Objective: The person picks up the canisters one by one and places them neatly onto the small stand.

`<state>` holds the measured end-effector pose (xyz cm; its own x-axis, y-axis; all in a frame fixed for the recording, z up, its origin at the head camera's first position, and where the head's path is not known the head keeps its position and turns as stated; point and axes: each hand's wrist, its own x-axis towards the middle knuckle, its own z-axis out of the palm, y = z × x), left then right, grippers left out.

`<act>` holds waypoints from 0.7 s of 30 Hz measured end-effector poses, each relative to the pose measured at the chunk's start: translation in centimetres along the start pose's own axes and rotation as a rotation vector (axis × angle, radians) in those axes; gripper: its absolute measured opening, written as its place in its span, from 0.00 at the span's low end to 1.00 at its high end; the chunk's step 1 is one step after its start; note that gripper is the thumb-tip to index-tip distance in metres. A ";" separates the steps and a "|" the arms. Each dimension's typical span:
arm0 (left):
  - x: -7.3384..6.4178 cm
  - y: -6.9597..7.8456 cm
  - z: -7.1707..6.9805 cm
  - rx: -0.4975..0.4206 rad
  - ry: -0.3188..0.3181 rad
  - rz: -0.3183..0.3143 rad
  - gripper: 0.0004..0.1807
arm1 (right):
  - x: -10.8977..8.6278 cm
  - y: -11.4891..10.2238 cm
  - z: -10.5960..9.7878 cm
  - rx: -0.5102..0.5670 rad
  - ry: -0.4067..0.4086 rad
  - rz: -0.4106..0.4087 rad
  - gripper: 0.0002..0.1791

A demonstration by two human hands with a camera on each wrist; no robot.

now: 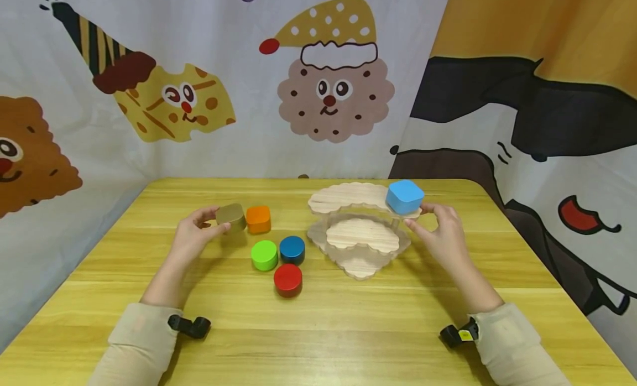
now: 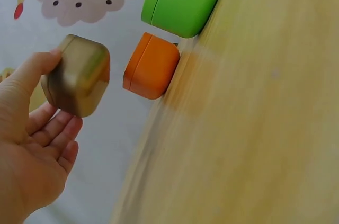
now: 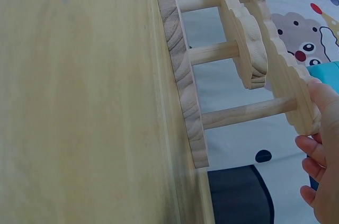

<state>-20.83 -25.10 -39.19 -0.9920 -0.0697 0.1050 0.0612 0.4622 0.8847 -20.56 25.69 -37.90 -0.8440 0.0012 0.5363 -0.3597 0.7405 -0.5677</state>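
Observation:
My left hand [image 1: 191, 236] pinches a gold rounded-square block [image 1: 231, 218] between thumb and fingers. In the left wrist view this block [image 2: 77, 75] is tilted and apart from the tabletop. Just right of it stands an orange rounded-square block [image 1: 258, 219]. At the right, my right hand [image 1: 443, 234] grips the end of the top tier of a wooden tiered stand [image 1: 348, 197], thumb above and fingers below in the right wrist view. A light blue block [image 1: 405, 197] sits on that tier near the thumb. The stand's lower tiers bear nothing.
A green round block [image 1: 264, 255], a dark blue round block [image 1: 292, 250] and a red round block [image 1: 288, 280] stand close together left of the stand, on the wooden table [image 1: 328, 342]. Behind the table hangs a printed cloth [image 1: 224, 154].

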 end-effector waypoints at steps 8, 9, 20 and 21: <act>-0.4 1.8 0.2 -0.033 0.010 0.034 0.37 | 0.0 0.0 0.0 0.003 -0.001 -0.001 0.26; -0.5 2.1 0.3 -0.037 0.011 0.037 0.36 | 0.0 0.0 0.0 0.004 -0.001 -0.002 0.26; -1.1 4.5 1.6 -0.085 0.002 0.095 0.34 | 0.0 -0.2 0.0 0.007 -0.004 0.005 0.26; -1.1 4.7 1.8 -0.088 0.002 0.100 0.34 | 0.0 -0.2 0.0 0.009 -0.002 0.002 0.26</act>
<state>-19.63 -21.23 -35.93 -0.9802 -0.0290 0.1959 0.1697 0.3873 0.9062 -20.48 25.58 -37.80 -0.8456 0.0017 0.5338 -0.3613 0.7342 -0.5748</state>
